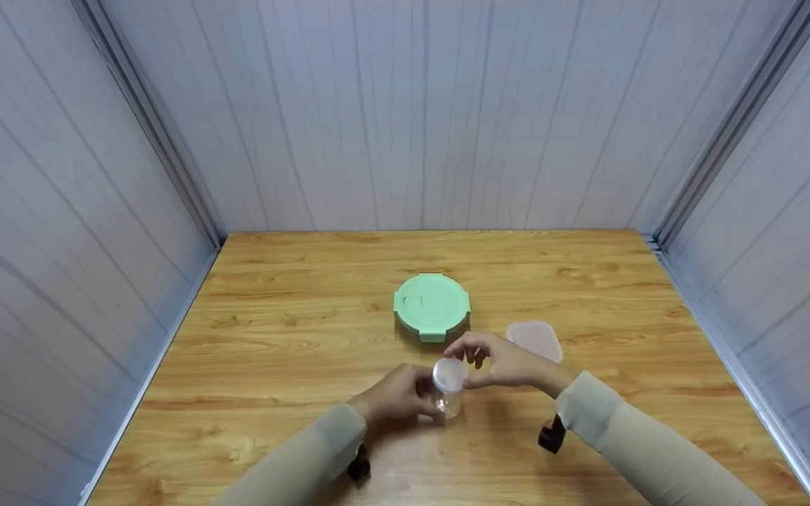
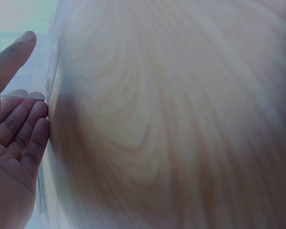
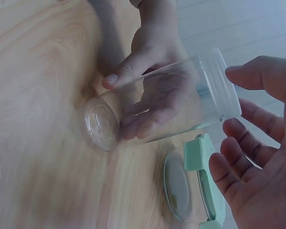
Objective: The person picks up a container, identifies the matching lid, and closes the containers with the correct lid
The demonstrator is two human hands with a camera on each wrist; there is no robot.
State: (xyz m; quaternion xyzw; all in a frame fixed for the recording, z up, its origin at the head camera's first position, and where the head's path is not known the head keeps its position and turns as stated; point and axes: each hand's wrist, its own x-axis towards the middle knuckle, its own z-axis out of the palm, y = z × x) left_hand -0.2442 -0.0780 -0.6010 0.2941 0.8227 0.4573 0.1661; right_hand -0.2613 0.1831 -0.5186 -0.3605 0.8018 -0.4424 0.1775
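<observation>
A clear plastic jar [image 1: 451, 405] with a whitish round lid [image 1: 450, 374] stands near the middle of the table. My left hand [image 1: 396, 395] holds the jar from its left side, thumb and fingers around the body. At the top, my right hand [image 1: 510, 363] pinches the lid by its rim between thumb and fingers. In the right wrist view the jar's base [image 3: 101, 125] is against the wood and the lid [image 3: 225, 85] sits on the mouth. Nothing shows inside the jar. The left wrist view catches only part of the jar [image 2: 26, 62] beside the thumb.
Behind the jar is a round container with a mint green clip lid [image 1: 432, 306]. A translucent square plastic piece [image 1: 535, 339] lies to its right, partly behind my right hand. Pale panel walls [image 1: 419, 119] enclose the wooden table [image 1: 292, 295] on the back and sides.
</observation>
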